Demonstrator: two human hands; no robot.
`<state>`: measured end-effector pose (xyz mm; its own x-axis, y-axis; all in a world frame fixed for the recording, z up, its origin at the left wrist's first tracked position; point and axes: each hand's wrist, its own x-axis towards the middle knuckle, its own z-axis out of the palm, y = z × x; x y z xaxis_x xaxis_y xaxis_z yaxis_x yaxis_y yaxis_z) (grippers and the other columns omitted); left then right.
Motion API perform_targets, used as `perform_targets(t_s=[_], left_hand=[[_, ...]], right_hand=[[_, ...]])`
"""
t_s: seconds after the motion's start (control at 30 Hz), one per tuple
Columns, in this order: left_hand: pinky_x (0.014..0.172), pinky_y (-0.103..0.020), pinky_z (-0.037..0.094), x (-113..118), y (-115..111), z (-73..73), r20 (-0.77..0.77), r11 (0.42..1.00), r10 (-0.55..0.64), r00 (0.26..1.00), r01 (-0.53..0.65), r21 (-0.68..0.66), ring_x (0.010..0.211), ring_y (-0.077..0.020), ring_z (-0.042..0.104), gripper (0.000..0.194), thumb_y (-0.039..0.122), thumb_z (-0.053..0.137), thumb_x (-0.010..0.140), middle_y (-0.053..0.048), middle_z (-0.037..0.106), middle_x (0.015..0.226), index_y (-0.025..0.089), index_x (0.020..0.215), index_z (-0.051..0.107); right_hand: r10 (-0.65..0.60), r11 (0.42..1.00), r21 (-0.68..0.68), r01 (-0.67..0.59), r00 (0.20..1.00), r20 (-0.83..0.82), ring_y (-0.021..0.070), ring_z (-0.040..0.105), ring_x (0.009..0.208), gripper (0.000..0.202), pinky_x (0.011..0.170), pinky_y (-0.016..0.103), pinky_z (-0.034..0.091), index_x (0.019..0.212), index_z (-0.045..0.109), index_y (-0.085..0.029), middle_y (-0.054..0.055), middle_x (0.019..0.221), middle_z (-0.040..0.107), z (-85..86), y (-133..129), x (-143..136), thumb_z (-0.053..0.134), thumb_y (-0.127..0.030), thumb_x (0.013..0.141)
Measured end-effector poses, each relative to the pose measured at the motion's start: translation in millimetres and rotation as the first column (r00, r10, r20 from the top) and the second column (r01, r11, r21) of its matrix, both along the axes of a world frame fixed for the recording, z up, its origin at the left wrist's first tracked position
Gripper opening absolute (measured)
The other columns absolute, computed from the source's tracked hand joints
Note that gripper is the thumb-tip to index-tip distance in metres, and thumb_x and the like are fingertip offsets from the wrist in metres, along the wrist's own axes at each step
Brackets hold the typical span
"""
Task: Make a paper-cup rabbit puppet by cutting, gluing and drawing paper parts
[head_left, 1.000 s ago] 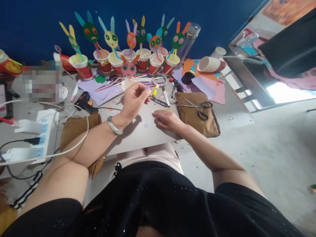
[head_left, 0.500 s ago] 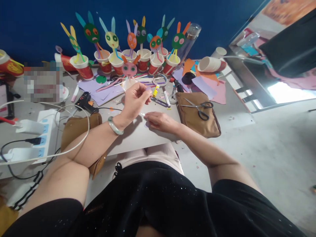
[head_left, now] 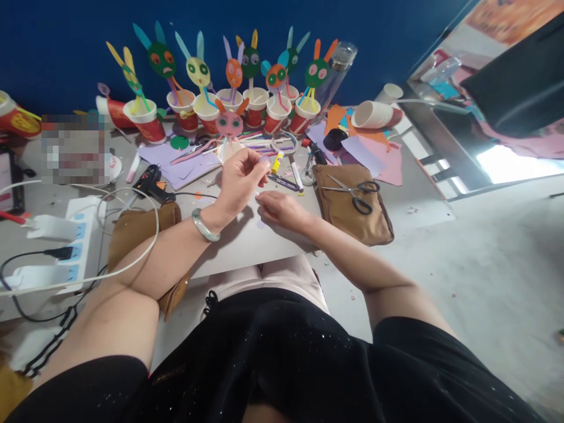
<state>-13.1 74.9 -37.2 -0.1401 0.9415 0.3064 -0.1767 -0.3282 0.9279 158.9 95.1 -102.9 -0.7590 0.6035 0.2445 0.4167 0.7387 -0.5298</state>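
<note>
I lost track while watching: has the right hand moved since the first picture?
Yes, the right hand has moved left, away from the scissors on the brown pouch.

Soft light is covering the tabletop, shadows are lying below the pinching left hand, glare is whitening a patch far to its right, a pixelated block is hiding detail leftward, and distortion is stretching the sleeves below.
</note>
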Motion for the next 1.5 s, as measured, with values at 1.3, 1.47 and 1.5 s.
perform_targets(t_s=[1.3, 1.47, 1.5], left_hand=[[0.051, -0.017, 0.051, 0.7, -3.1, 4.2, -0.018, 0.998, 0.006, 1.000, -0.007, -0.058, 0.051, -0.0055, 0.059, 0.023, 0.020, 0.070, 0.089, 0.005, 0.063, 0.061, 0.021, 0.073, 0.054], [0.051, -0.017, 0.052, 2.2, -1.9, 1.8, -0.021, 0.998, 0.008, 1.000, -0.009, -0.060, 0.050, -0.0056, 0.059, 0.025, 0.019, 0.072, 0.089, 0.006, 0.063, 0.061, 0.021, 0.073, 0.052], [0.051, -0.017, 0.052, 2.5, -1.8, 1.2, -0.018, 0.998, 0.009, 1.000, -0.010, -0.063, 0.050, -0.0058, 0.059, 0.026, 0.018, 0.072, 0.088, 0.006, 0.062, 0.060, 0.021, 0.072, 0.052]], right_hand=[[-0.086, 0.978, 0.195, 0.073, 0.995, 0.056, 0.0253, 0.070, 0.113, 0.024, 0.098, 0.042, 0.059, 0.104, 0.066, -0.022, 0.011, 0.113, 0.076, -6.8, 12.6, 30.1, 0.052, -0.012, 0.088], [-0.034, 0.965, 0.263, 0.021, 0.998, 0.047, 0.0265, 0.071, 0.119, 0.024, 0.098, 0.043, 0.062, 0.110, 0.064, -0.020, 0.015, 0.120, 0.076, -7.2, -12.8, 52.5, 0.050, -0.013, 0.092], [-0.046, 0.962, 0.269, 0.035, 0.998, 0.035, 0.0266, 0.071, 0.120, 0.024, 0.098, 0.044, 0.062, 0.110, 0.064, -0.020, 0.014, 0.119, 0.076, -7.3, -18.0, 56.0, 0.050, -0.013, 0.092]])
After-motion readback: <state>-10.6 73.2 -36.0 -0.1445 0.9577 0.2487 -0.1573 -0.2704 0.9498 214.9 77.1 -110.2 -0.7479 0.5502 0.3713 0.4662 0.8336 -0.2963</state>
